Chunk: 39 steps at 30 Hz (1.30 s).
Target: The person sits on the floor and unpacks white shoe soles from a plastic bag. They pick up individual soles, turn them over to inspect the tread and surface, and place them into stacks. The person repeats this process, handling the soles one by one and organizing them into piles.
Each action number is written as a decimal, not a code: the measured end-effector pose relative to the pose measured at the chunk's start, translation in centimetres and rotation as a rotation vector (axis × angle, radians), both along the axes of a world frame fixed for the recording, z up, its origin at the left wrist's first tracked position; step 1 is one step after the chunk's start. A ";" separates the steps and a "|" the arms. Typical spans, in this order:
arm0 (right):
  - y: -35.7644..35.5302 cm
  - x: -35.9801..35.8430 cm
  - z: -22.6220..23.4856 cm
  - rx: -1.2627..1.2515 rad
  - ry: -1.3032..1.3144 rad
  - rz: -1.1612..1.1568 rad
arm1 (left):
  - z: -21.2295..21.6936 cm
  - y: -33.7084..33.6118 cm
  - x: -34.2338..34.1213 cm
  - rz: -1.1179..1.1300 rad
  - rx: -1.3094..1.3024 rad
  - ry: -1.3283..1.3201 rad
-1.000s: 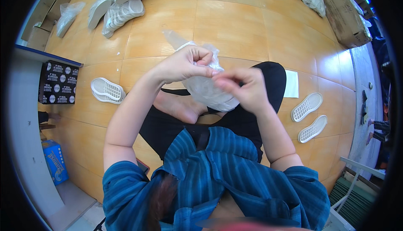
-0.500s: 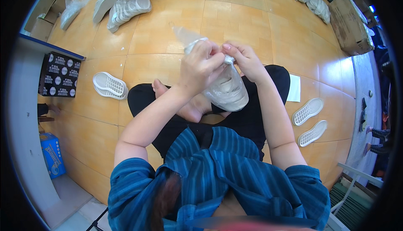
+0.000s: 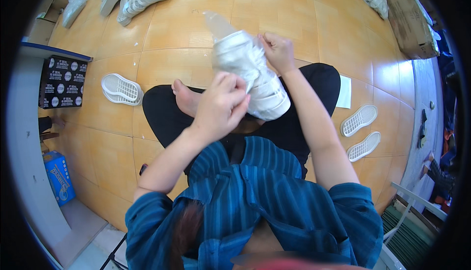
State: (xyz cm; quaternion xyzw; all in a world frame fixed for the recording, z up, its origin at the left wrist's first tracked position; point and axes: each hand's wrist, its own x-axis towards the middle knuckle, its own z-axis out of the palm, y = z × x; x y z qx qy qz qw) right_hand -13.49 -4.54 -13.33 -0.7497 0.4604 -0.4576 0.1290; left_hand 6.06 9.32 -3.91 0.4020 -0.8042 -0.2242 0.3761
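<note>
A bundle of white shoe soles [image 3: 269, 91] in a clear plastic bag [image 3: 219, 26] lies tilted over my crossed legs. My left hand [image 3: 223, 104] is closed at the bundle's near left side, thumb and fingers pinched on the plastic. At the far right side, my right hand [image 3: 278, 51] is curled with its fingertips gripping the bag's edge. The see-through end of the bag sticks out beyond the bundle. The exact bits of plastic between my fingers are hidden.
A stack of soles [image 3: 121, 89] lies to the left, and two single soles [image 3: 359, 120] lie right near a white sheet [image 3: 344, 92]. Bagged soles [image 3: 143, 0] sit at the far left. A black printed box [image 3: 63, 82] and a cardboard box [image 3: 411, 24] stand at the sides.
My hands have moved apart from the bag's gathered neck. My left hand has come down and nearer. The bundle has turned, and more of its white soles now shows between my hands.
</note>
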 end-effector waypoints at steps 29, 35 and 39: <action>8.9 0.0 8.9 0.564 -0.391 0.236 | -1.5 -3.4 -0.9 0.000 0.735 0.811; 11.2 0.3 6.6 0.170 -0.154 0.182 | -1.1 -2.5 -1.1 0.045 0.678 0.833; 10.6 0.7 6.7 0.208 -0.265 0.141 | -0.4 -2.0 -1.7 0.119 0.602 0.692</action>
